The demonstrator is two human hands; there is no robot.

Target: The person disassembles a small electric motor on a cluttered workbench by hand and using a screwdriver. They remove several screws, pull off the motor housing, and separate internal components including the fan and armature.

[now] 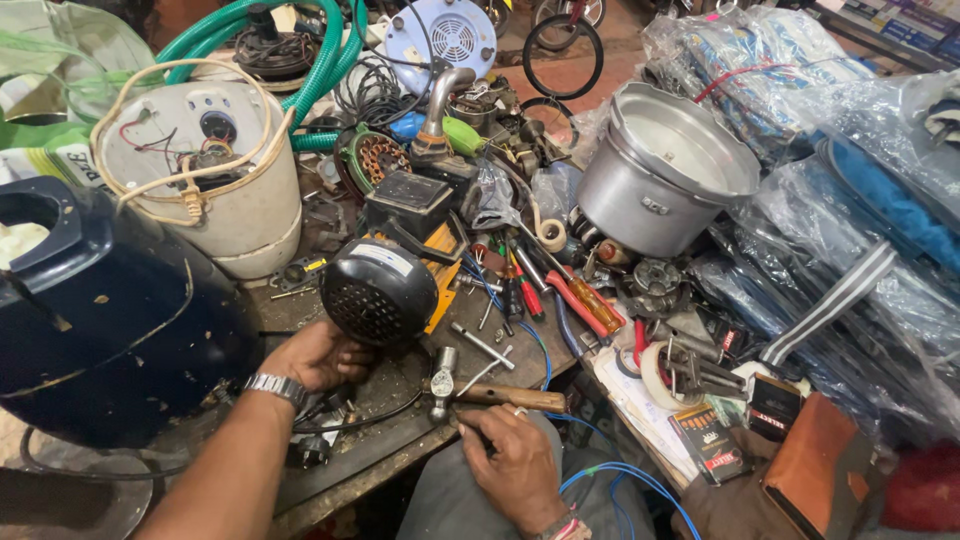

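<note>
A black motor with a vented round end cap (378, 291) lies on the cluttered wooden workbench (400, 440). My left hand (315, 357), with a metal watch on the wrist, grips the motor from below at its near side. My right hand (510, 455) rests on the bench edge, its fingers curled beside the wooden handle of a small hammer (490, 393). I cannot tell whether they grip the handle. The hammer's steel head (442, 381) points toward the motor. A metal T-shaped wrench (482, 346) lies just beyond the hammer.
A dark blue appliance body (100, 310) fills the left. Behind it stands a white tub (230, 200) wrapped in cord. Screwdrivers (570, 295), an aluminium pot (660, 175), tape rolls and plastic-wrapped bundles (850, 200) crowd the right. Blue wires (620, 480) hang near my lap.
</note>
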